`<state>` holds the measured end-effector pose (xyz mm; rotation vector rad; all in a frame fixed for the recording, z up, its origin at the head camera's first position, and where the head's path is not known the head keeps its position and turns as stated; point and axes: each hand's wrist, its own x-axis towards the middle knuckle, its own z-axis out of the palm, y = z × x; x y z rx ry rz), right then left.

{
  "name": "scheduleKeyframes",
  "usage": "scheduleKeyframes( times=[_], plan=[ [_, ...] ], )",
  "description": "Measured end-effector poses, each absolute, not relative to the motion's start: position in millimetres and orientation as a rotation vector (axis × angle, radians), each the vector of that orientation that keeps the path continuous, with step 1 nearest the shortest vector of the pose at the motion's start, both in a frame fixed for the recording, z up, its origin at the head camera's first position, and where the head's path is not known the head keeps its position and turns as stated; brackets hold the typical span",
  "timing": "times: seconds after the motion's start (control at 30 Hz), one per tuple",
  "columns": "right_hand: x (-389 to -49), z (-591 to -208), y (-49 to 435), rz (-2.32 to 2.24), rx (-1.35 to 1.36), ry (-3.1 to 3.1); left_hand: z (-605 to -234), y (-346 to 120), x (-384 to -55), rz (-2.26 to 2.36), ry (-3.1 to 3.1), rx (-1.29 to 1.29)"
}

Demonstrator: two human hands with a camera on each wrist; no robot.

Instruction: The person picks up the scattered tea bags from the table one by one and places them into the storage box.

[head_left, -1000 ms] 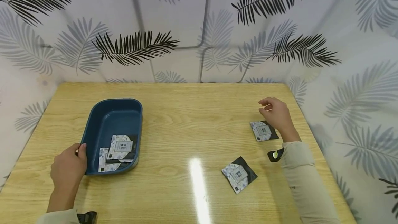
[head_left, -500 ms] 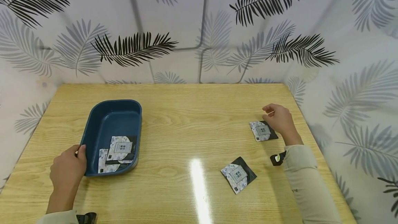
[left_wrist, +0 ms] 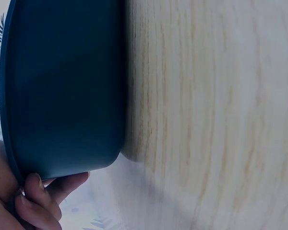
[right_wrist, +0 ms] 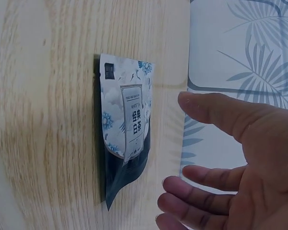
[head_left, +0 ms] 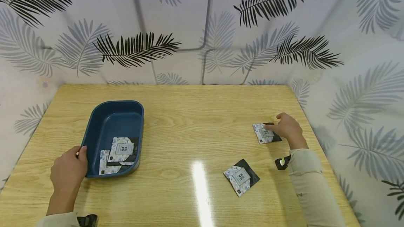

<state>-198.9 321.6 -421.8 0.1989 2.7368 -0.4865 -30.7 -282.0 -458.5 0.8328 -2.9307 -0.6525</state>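
Observation:
My left hand (head_left: 69, 169) pinches the near-left rim of a dark blue plastic tub (head_left: 118, 120); in the left wrist view its fingers curl at the edge of the tub wall (left_wrist: 62, 96). Two white and black tea packets (head_left: 122, 149) overlap at the near end inside the tub. At the right, my right hand (head_left: 288, 129) hovers over another tea packet (head_left: 266, 133), thumb and fingers spread apart. In the right wrist view this packet (right_wrist: 125, 110) lies flat on the table, its printed side facing up, with the fingertips a short way off it.
One more tea packet (head_left: 241, 177) lies turned at an angle nearer the front of the wooden table (head_left: 189, 122). Behind the table's far edge and along its sides hangs leaf-patterned cloth (head_left: 176, 16). A bright light streak (head_left: 202, 192) reflects at the front.
My right hand has drawn slightly nearer and to the right, and its thumb and fingers have opened over the packet. The left hand and tub stay put.

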Motion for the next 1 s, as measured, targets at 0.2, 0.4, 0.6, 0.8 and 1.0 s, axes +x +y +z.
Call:
scheduleKeyframes(
  times=[0.2,0.4,0.6,0.8,1.0],
  plan=[
    [-198.6,-424.1,323.1,-0.443,0.227,2.718,-459.0,-283.0,-31.1,-0.65,-2.929,0.837],
    [-198.0,-430.9,323.9,-0.408,0.245,2.682,-458.2,-282.2,-30.4,-0.642,-2.92,0.82],
    [-196.9,-436.7,322.6,-0.404,0.263,2.678,-455.8,-281.2,-30.1,-0.635,-2.916,0.812],
    [-197.3,-442.5,321.1,-0.406,0.276,2.705,-456.1,-281.3,-29.8,-0.634,-2.912,0.799],
    [-198.4,-443.3,319.3,-0.389,0.288,2.694,-458.0,-282.5,-30.6,-0.643,-2.934,0.813]
  ],
)
